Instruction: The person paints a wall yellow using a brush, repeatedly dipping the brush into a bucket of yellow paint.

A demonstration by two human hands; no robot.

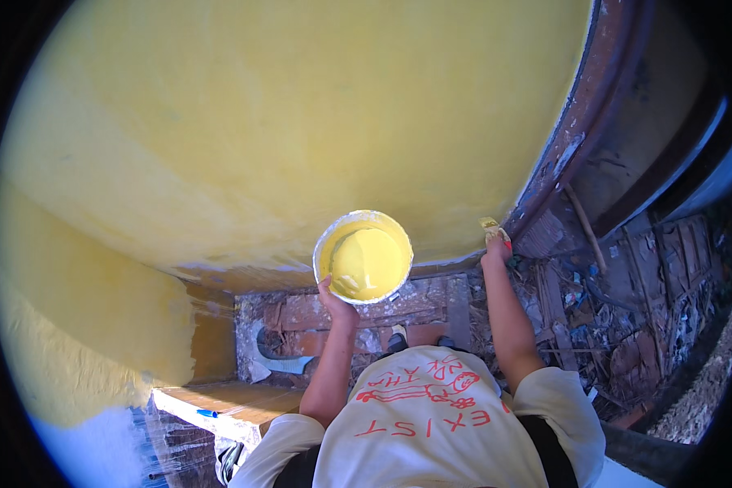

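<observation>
My left hand [337, 302] grips the near left rim of a round bucket [319, 256] that holds yellow paint [369, 262]. Out to the right, my right hand [497, 245] is closed around the handle of a paintbrush [489, 224]. The brush's bristles are at the lower part of a yellow-painted wall [354, 122], close to its right edge; whether they touch it is hard to tell. A brown frame or post [570, 131] borders the wall there.
Debris and wooden boards [634, 305] cover the ground at right, with a stick [585, 229] leaning there. A ledge [219, 402] at lower left bears a blue object [207, 413]. A curved light-blue piece [280, 364] lies near my feet.
</observation>
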